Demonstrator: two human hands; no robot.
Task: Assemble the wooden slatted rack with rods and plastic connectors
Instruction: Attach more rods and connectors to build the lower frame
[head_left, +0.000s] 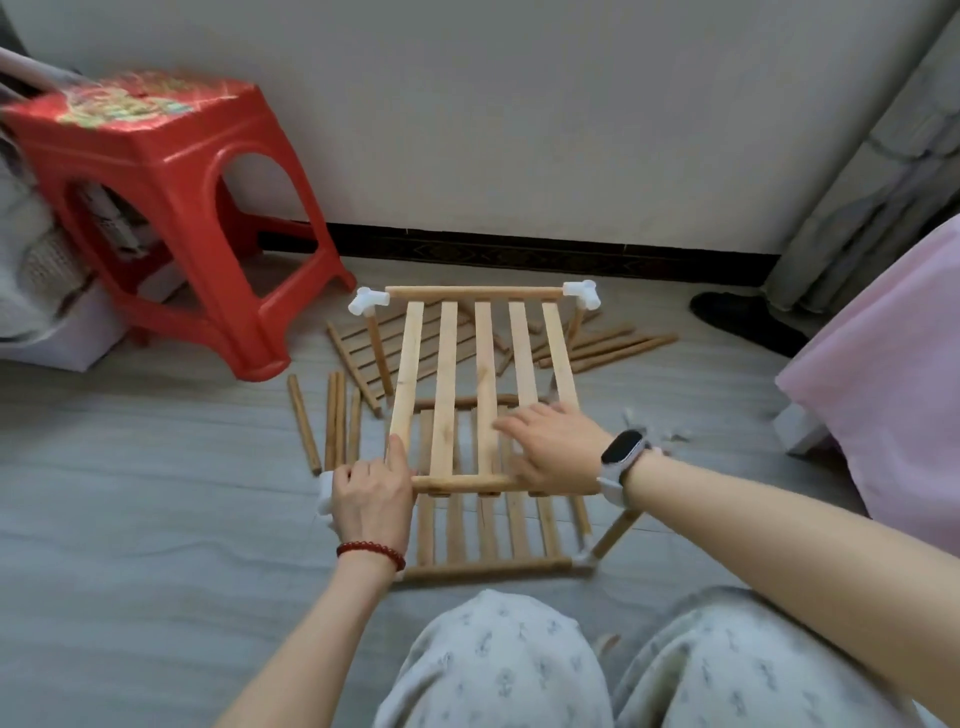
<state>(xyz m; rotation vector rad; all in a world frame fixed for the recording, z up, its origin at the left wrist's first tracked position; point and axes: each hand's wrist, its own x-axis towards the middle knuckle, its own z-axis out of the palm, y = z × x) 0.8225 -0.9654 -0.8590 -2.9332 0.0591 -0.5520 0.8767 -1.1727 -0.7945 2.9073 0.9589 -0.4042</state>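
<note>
A wooden slatted shelf (449, 384) sits raised on upright rods over a second slatted shelf (485, 535) on the floor. White plastic connectors cap its far corners, one at the left (368, 301) and one at the right (583, 293). My left hand (371, 496) grips the white connector (325, 491) at the near left corner, thumb against the slat end. My right hand (553, 449) lies flat with fingers spread on the near right slats, covering that corner. A near right upright rod (615, 535) leans into a bottom connector (583, 561).
Loose rods (332, 421) lie on the floor left of the rack, more rods (608, 348) behind it at right, and another slatted panel (363, 358) lies flat behind. A red plastic stool (171, 208) stands at left. Pink bedding (893, 395) is at right. My knees are in front.
</note>
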